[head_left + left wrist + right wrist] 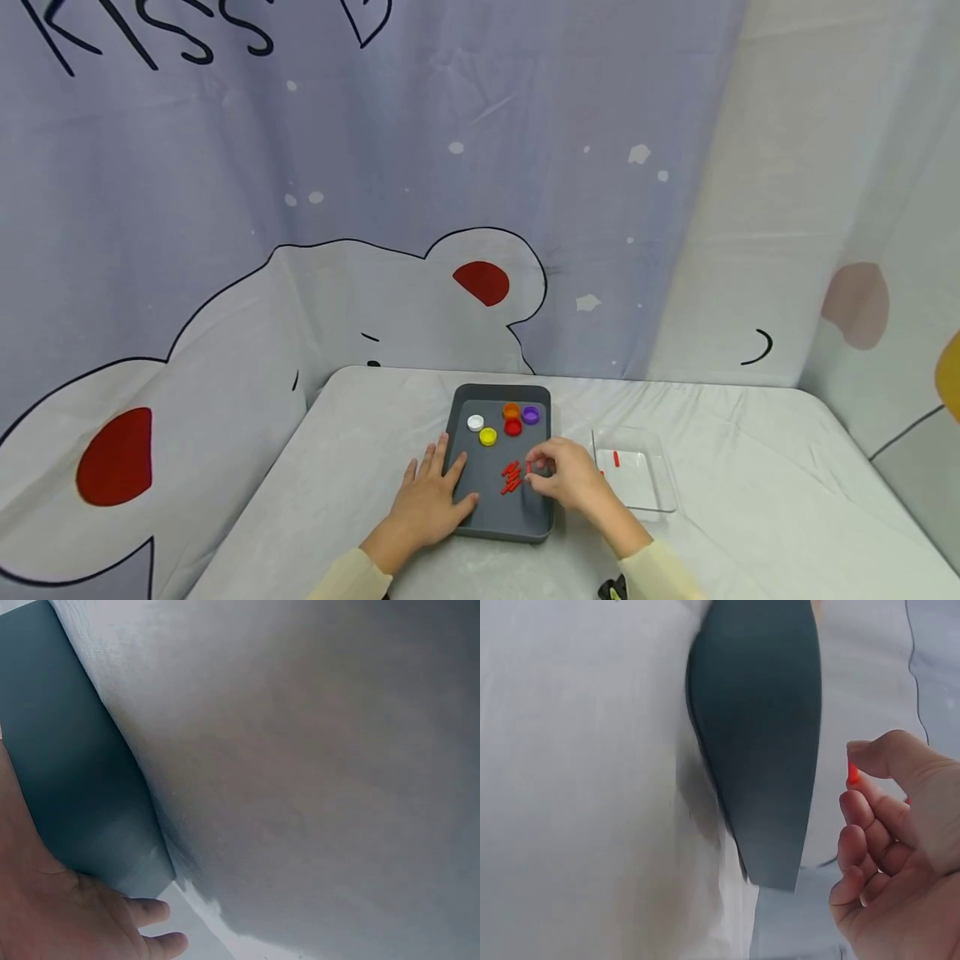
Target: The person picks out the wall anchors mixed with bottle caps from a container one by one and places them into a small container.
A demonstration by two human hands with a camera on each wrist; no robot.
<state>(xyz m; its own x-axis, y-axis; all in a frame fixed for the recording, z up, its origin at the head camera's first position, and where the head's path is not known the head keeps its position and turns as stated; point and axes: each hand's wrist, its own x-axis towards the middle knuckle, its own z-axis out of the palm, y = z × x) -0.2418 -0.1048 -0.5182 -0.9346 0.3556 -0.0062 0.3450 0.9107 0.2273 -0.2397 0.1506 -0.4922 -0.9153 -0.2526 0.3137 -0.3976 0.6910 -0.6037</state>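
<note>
A dark grey tray (498, 517) lies on the white-covered table. My left hand (426, 502) rests on its left rim with the fingers spread; in the left wrist view the palm (67, 919) lies against the tray's side. Over the tray's right part, my right hand (568, 477) pinches a small red stick (853, 771) between thumb and forefinger. Left of that hand, several similar red sticks (512, 478) lie in a loose pile. Farther back in the tray sit small round caps: white (476, 423), yellow (488, 437), red (513, 427), orange (512, 411) and purple (531, 415).
Right of the tray stands a clear plastic box (662, 471), partly behind my right hand, with a red stick (617, 459) inside. A printed curtain (375, 167) hangs behind the table (735, 467).
</note>
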